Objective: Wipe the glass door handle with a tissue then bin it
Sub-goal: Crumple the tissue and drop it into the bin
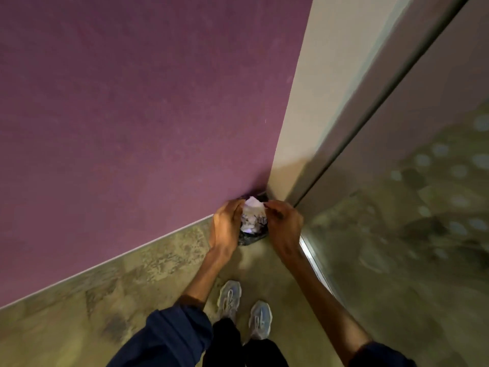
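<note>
1. Curling beside the bin (251, 234), the left hand (225, 229) has its fingers bent at the rim; grip unclear.
2. Crumpled tissue (252, 207), light and soft, sits above the bin.
3. Right hand (284, 229) fingers pinch its corner.

Both arms reach down and forward toward the middle of the frame. The left hand (225, 226) is curled, with its back facing up. The right hand (284, 229) sits just beside it, fingers pinched together at the tip. Dark blue sleeves (174, 337) are pushed up, so both forearms are bare.
</note>
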### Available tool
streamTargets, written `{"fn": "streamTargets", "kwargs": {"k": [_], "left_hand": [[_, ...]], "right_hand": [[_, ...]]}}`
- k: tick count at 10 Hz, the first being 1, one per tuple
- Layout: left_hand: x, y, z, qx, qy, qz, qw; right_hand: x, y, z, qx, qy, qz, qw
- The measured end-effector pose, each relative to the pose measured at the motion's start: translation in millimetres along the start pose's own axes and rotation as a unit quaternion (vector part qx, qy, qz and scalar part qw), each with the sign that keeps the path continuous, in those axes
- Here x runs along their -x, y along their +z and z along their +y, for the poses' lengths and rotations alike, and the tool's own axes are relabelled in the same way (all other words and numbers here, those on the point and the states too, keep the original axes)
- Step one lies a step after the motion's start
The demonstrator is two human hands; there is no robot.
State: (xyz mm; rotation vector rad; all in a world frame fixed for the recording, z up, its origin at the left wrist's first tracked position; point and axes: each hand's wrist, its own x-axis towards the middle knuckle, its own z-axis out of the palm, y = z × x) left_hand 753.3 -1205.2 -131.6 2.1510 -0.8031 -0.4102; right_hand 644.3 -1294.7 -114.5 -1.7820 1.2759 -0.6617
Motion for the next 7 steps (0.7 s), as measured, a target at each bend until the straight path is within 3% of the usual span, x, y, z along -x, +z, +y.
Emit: {"fn": "streamTargets", "kwargs": {"k": [3,5,7], "left_hand": [[-53,81,-89,0.015,-0.065,-0.002,0.998],[-78,127,-168,-0.083,-0.098,-0.157,0.979],[-71,131,-188,-0.163,-0.052,-0.184,0.968]], "right_hand": [[-49,92,85,-0.020,0.044,0.013,0.999],[-73,141,148,0.012,0.144,-0.026,0.989],[-61,148,156,0.107,0.094,-0.039,0.989]]}}
